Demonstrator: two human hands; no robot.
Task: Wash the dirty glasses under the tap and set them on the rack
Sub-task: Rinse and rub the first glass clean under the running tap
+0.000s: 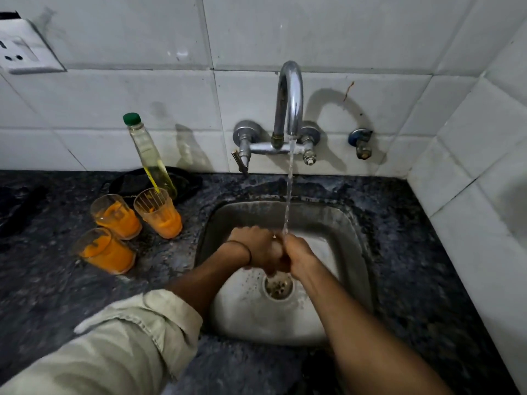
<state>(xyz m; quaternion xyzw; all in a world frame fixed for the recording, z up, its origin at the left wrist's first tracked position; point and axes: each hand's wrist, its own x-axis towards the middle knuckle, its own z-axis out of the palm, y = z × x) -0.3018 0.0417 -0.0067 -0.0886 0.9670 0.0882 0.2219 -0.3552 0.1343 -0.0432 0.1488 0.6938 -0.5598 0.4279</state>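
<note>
Over the steel sink, my left hand and my right hand are pressed together under the running water. Both curl round a small clear glass, of which only a pale sliver shows between the fingers. The stream from the curved tap lands on it and on my right knuckles. Three dirty glasses with orange residue stand on the counter to the left of the sink: one at the back left, one at the back right and one nearest me. No rack is in view.
A tall clear bottle with a green cap stands behind the glasses, in front of a black cloth. The dark stone counter surrounds the sink. A small valve and a wall socket are on the tiled wall.
</note>
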